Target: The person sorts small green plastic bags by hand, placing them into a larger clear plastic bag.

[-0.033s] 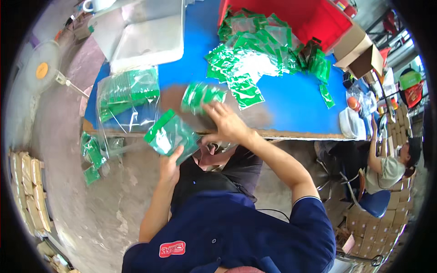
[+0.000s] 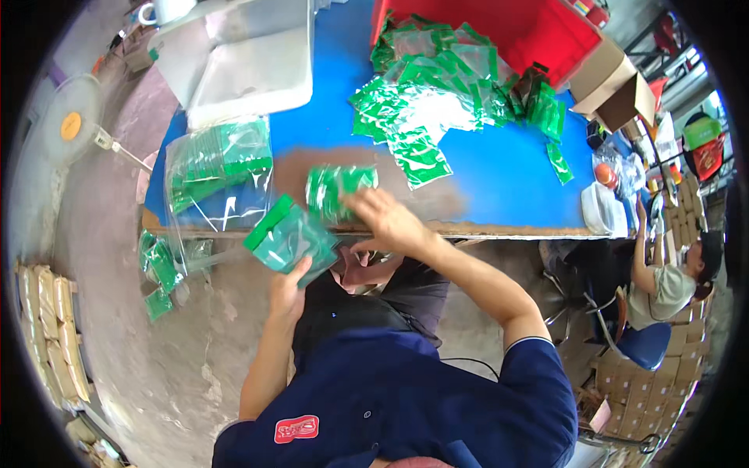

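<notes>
Sacks (image 2: 51, 335), pale brown, stand in a row at the far left, below a round fan (image 2: 71, 125) with a yellow hub. Some loose packets (image 2: 160, 269), green and clear, show low down past the near-left corner of the blue table (image 2: 312, 121). On that corner lies a large clear bag (image 2: 222, 160) filled with rows of green packets, part of it hanging over the near edge; just behind it sits a whitish bin (image 2: 257, 70), and a white mug (image 2: 168, 9) stands near the top. My left grip (image 2: 289, 288) is closed on a clear pouch (image 2: 295, 242) by its lower edge, thumb in front, the pouch's green band tilted up and to the left. Just right of it, at the near side of the table, is a green bundle (image 2: 324, 193), blurred. My right grip (image 2: 392, 226) has its fingers over the bundle's right side; I cannot tell whether they are clenched on it. Farther back, a heap (image 2: 437, 90) of green packets spreads out from a red crate (image 2: 523, 39). Right of the heap lie one lone packet (image 2: 559, 162), an open carton (image 2: 616, 90) and a clear tub (image 2: 601, 209). At the far right a co-worker (image 2: 663, 288) sits on a blue chair (image 2: 644, 347).
</notes>
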The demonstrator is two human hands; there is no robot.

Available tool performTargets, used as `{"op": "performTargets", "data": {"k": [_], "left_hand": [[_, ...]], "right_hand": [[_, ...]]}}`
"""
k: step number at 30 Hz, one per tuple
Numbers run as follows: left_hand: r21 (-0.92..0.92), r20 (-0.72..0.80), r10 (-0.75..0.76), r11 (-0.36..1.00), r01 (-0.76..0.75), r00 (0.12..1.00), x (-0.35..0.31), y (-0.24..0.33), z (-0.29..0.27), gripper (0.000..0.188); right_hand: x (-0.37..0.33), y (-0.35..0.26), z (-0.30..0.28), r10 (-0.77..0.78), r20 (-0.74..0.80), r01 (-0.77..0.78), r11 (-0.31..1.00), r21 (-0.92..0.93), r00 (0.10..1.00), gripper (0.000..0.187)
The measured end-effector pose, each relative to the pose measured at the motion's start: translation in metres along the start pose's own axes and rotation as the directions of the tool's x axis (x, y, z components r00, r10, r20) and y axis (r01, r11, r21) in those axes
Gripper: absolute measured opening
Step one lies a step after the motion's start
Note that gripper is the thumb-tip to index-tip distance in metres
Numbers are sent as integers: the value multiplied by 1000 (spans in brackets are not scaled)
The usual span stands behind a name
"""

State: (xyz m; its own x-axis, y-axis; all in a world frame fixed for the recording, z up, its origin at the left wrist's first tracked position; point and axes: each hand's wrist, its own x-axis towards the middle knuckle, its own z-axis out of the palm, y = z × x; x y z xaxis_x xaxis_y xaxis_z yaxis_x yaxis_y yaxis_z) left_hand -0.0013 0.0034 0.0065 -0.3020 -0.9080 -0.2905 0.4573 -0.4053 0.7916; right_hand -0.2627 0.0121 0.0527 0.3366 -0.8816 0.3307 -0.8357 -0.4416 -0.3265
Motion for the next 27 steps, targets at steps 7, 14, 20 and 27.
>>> {"op": "performTargets", "data": {"k": [7,14,20,27], "left_hand": [[-225,262,-148,952,209,954,-15,-4,12,52],[-19,135,-153,987,157,979,0,-21,0,54],[-171,407,-343,882,440,847,1,-15,3,56],[-165,295,-288,924,346,911,2,-24,15,49]], "right_hand": [[-9,-44,-6,534,10,-401,621,674,845,20],[-27,9,-15,283,-183,-298,953,-58,941,72],[-19,-45,-10,600,145,-378,283,882,787,16],[22,71,-36,349,-300,-345,936,67,888,47]]}}
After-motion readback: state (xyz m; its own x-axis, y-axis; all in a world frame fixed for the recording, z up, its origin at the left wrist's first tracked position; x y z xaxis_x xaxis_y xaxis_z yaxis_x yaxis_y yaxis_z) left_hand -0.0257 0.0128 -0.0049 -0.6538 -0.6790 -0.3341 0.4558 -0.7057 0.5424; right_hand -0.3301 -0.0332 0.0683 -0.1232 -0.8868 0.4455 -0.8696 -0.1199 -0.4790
